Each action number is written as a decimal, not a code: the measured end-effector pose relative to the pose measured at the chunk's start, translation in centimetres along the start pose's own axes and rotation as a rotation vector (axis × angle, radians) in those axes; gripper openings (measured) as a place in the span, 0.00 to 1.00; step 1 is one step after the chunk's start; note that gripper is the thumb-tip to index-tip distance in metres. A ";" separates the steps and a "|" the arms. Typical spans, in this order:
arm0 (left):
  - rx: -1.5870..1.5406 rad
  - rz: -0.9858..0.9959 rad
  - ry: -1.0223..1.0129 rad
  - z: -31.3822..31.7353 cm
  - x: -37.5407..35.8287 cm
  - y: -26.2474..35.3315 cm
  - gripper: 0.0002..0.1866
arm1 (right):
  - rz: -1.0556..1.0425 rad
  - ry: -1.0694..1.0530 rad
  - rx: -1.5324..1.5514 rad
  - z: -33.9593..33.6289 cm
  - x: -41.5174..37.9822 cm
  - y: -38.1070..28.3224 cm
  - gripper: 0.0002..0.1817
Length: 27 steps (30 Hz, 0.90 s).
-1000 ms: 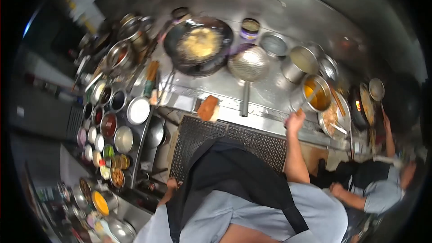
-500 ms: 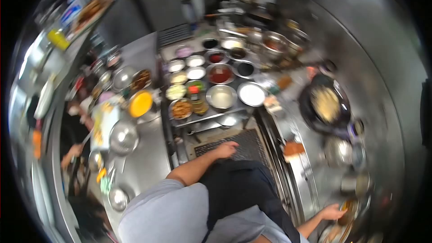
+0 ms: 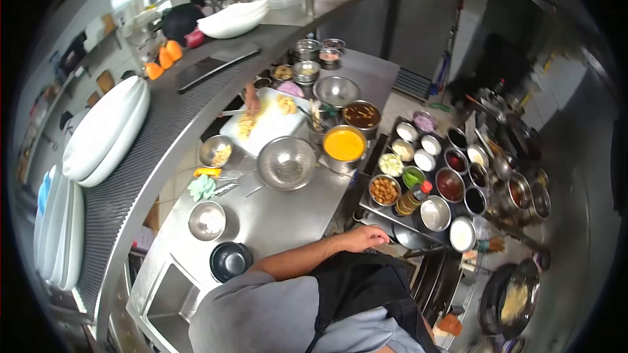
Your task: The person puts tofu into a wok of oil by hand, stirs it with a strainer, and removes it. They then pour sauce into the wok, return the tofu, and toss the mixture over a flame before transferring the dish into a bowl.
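Note:
My left hand (image 3: pixel 364 238) hovers at the near edge of the steel counter (image 3: pixel 281 219), fingers loosely apart and holding nothing. It is just below a bowl of brown fried pieces (image 3: pixel 383 190) and a dark bottle with a red cap (image 3: pixel 412 200), at the front of a rack of several seasoning bowls (image 3: pixel 451 184). A white-filled bowl (image 3: pixel 462 234) and a steel bowl (image 3: pixel 435 213) lie to its right. My right hand is out of view. My grey shirt and black apron fill the bottom.
On the counter are a steel colander bowl (image 3: pixel 286 162), a pot of orange sauce (image 3: pixel 345 147), a pot of brown sauce (image 3: pixel 361 116), a small steel bowl (image 3: pixel 207 220) and a black bowl (image 3: pixel 230 261). Another person's hand (image 3: pixel 252 100) works at a white cutting board (image 3: pixel 265 124). A wok (image 3: pixel 512 297) sits lower right.
The view has swung from the stove round to the prep counter. My right hand, which was at the pots by the stove, has left the view. My left hand now reaches toward the seasoning rack.

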<state>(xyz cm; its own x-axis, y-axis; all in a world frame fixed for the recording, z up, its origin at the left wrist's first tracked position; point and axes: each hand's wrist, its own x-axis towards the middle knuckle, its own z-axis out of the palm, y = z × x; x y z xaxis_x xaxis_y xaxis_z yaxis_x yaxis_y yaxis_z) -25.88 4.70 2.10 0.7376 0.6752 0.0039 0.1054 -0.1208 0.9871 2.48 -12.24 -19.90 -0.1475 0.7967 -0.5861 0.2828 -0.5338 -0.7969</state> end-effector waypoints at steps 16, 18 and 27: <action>0.250 0.105 0.952 -6.6 -9.2 12.5 0.19 | -0.002 -0.164 -0.190 -9.3 0.4 -5.2 0.22; 0.449 0.269 1.169 -8.5 -10.5 16.8 0.14 | -0.028 -0.212 -0.195 -11.4 -0.2 -5.6 0.22; 1.450 0.228 1.743 -8.2 -17.2 35.2 0.07 | -0.166 -0.604 0.024 -12.5 4.2 -6.4 0.22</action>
<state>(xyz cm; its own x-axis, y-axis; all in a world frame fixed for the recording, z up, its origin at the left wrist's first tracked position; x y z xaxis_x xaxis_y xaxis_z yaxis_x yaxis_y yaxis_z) -40.32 -5.21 38.12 -0.2116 0.2522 0.9442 0.9763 0.0090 0.2164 11.90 -1.94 -15.47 -0.6991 0.5728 -0.4280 0.1895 -0.4287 -0.8833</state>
